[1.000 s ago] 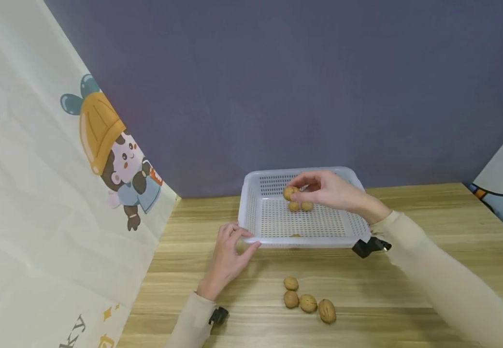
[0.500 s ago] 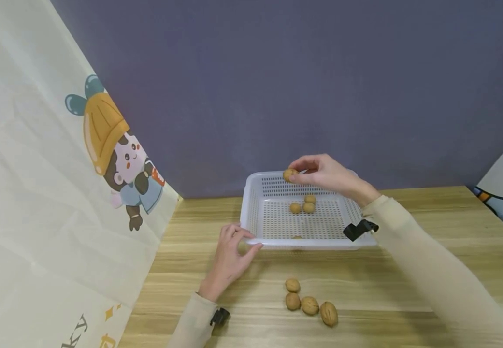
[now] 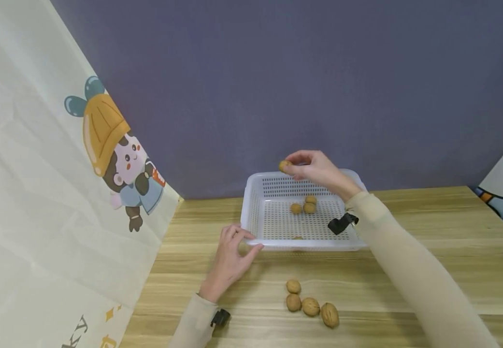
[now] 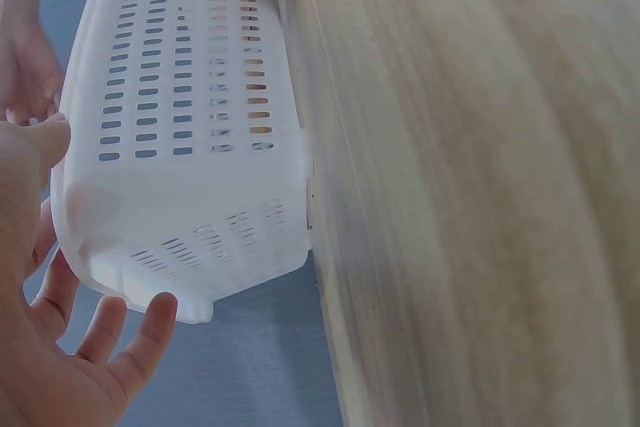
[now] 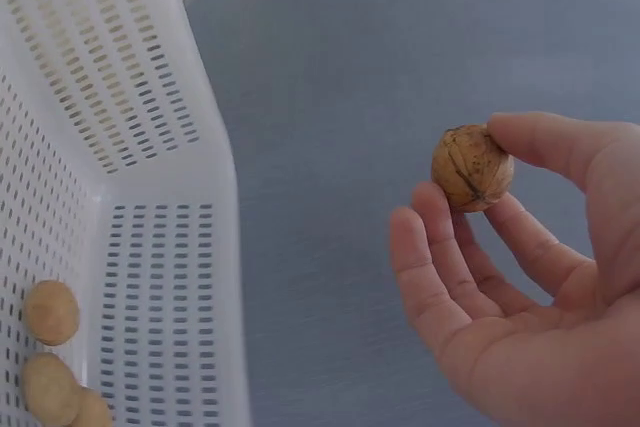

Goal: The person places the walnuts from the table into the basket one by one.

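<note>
Pinches a walnut [image 3: 283, 166] between thumb and fingertips of the right hand [image 3: 316, 166], at about eleven o'clock, reading the dial from the middle of the white plastic basket [image 3: 277, 243] in the head view. Holds it past the far rim and apart from the basket in the right wrist view. Wears a black clip [image 3: 343, 223] at the right wrist, overlapping the basket at four o'clock. Grips the basket's corner at eight o'clock with the left hand [image 3: 228, 258], setting thumb and forefinger on either side of that corner and spreading the other fingers loosely in the left wrist view. Contains, on the basket's slotted floor, three walnuts [image 3: 309, 208] close to the middle: two touching toward one o'clock, one just beside toward eleven. Shows also a brown patch [image 3: 297, 238] at six o'clock by the near rim, too hidden to name. Rests on a wood-grain table [image 3: 451, 241]. Carries four more walnuts [image 3: 310, 307] on that table, outside the basket around six o'clock, in a bent row bending toward five. Backs at twelve o'clock onto a blue-grey backdrop [image 3: 286, 87], between nine and ten onto a white sheet [image 3: 29, 193] printed with a cartoon figure [image 3: 116, 159] in a yellow hat.
</note>
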Motion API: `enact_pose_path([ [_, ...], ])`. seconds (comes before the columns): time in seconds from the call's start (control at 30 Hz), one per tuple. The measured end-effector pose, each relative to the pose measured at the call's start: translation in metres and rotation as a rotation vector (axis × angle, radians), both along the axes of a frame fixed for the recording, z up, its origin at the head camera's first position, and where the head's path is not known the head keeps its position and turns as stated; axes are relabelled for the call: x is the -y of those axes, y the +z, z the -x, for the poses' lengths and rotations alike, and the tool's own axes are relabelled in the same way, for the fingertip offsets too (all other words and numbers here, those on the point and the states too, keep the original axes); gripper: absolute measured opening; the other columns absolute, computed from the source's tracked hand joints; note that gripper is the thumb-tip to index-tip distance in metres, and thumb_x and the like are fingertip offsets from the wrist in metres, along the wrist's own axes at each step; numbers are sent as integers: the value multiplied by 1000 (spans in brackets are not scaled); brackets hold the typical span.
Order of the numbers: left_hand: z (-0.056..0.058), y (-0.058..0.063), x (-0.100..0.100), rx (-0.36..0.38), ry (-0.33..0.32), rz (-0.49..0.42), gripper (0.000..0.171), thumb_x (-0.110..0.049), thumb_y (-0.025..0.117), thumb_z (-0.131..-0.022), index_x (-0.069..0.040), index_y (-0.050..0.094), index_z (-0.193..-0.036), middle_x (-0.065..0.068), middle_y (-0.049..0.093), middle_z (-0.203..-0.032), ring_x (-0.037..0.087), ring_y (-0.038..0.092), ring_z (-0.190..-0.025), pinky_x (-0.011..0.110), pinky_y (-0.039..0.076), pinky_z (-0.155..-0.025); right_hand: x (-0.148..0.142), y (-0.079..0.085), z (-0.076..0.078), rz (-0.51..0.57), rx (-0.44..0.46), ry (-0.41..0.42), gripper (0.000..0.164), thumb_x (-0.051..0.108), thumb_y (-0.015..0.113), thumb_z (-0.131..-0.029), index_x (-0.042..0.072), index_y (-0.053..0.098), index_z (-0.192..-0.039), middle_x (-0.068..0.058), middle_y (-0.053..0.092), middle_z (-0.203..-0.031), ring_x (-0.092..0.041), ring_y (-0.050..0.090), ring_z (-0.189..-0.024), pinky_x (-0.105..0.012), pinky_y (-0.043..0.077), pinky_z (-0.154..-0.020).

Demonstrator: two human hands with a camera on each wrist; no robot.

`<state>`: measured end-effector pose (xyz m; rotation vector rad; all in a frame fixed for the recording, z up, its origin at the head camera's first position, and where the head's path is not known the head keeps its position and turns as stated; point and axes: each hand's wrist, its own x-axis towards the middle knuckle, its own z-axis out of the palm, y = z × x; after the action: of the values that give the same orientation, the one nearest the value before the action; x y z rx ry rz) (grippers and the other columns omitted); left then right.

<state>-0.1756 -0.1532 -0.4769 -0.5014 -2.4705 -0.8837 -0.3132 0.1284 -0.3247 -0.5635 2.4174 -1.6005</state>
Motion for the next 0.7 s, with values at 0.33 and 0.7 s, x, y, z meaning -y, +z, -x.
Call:
enact_pose_path([
  [0.33,2,1,-5,4,13,-10,27,-26,88,-87,-12,71,-103,5,62,-108,34,54,-126,56,51,-110,2,-29,35,51,72,-26,56,39,72,-102,7,58,-146,-16,63,-144,-39,61,-132,-42,59,-103],
  [0.7,-2,2,0,28,1,-10,27,-27,87,-88,-13,71,-104,5,62,-109,34,53,-129,58,50,-113,-9,-77,47,-16,112,-68,54,30,75,-101,3,60,-144,-21,62,-148,-38,60,-134,-56,51,-116],
])
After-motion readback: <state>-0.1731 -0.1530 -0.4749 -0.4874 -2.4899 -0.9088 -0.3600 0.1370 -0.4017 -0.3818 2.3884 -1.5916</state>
